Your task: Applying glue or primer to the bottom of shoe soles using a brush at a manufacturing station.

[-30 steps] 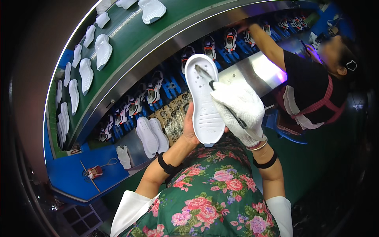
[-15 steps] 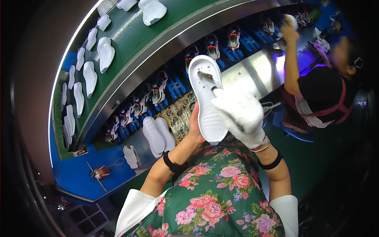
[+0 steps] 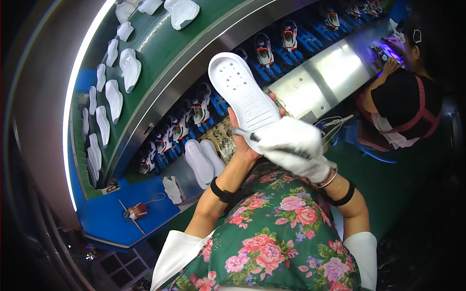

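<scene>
My bare left hand (image 3: 244,149) is wrapped round a white shoe sole (image 3: 240,92), held tilted in front of me with its inner face up. Small holes dot the sole's wide far end, and ridges cross its nearer half. A white knitted glove covers my right hand (image 3: 293,148), which is closed round a slim brush (image 3: 241,131). The brush's blurred tip lies at the sole's near left edge; whether it touches I cannot tell. Most of its handle is hidden in the glove.
Two white soles (image 3: 199,162) lie on the ledge beside a white glove (image 3: 172,189). Ahead, shoe uppers (image 3: 264,51) stand on blue holders in a row. A green conveyor (image 3: 150,48) carries several white soles. At the right, a co-worker (image 3: 398,102) handles a shoe under violet light.
The brush has moved from the sole's far end to its near left edge. The sole has tilted leftward. The co-worker's raised arm has come down to a shoe.
</scene>
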Tool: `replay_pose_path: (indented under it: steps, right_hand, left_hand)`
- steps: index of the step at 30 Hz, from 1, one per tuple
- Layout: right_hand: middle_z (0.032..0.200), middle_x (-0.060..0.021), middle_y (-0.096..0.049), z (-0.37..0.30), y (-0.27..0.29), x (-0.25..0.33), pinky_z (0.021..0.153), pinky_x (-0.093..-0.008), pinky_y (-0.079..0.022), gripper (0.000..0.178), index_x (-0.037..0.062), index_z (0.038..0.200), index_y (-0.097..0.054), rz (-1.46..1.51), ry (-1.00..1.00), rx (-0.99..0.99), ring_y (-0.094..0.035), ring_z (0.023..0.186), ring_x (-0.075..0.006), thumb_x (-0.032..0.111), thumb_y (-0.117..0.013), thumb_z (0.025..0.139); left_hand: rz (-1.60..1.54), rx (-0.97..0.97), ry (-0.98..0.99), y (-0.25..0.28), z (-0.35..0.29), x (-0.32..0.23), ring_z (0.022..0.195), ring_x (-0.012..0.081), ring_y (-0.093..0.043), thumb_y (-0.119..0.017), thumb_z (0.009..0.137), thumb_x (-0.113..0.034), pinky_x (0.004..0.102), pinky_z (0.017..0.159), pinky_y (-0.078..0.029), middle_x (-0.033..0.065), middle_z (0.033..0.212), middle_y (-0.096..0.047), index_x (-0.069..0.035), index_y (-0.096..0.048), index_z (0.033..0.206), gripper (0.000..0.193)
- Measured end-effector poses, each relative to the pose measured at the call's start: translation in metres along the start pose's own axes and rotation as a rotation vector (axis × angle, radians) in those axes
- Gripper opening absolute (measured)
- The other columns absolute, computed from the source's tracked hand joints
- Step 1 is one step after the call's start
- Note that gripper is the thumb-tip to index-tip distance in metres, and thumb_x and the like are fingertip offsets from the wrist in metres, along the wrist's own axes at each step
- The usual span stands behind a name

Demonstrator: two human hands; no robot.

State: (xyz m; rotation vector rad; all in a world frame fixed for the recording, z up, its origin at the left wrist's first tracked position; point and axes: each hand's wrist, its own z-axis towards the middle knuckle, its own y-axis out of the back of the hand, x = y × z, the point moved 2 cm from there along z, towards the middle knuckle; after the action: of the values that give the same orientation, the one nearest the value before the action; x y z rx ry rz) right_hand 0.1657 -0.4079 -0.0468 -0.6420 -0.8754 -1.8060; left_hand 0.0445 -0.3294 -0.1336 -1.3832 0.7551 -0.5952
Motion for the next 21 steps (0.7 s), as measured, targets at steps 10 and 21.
replay_pose_path:
  steps: [10, 21]
  right_hand:
    - [0.093, -0.0086, -0.074, -0.018, 0.005, -0.001, 0.077, -0.0350, -0.056, 0.017, 0.0096, 0.090, -0.077, 0.026, -0.039, 0.101, -0.071, 0.085, -0.0245, 0.005, -0.081, 0.074]
    - [0.097, -0.0108, -0.074, -0.023, 0.016, -0.009, 0.077, -0.0339, -0.057, 0.016, 0.0056, 0.093, -0.076, 0.147, -0.100, 0.033, -0.071, 0.085, -0.0251, 0.005, -0.080, 0.077]
  left_hand:
    - [-0.019, -0.004, -0.017, -0.006, -0.003, -0.009, 0.117, 0.0394, -0.058, -0.048, 0.085, -0.080, 0.0598, 0.093, -0.054, 0.0195, 0.142, -0.049, -0.008, -0.033, 0.151, 0.099]
    - [0.040, 0.116, 0.212, 0.007, 0.007, -0.026, 0.118, 0.0486, -0.057, -0.052, 0.085, -0.077, 0.0591, 0.098, -0.050, 0.0286, 0.149, -0.039, -0.009, -0.026, 0.156, 0.102]
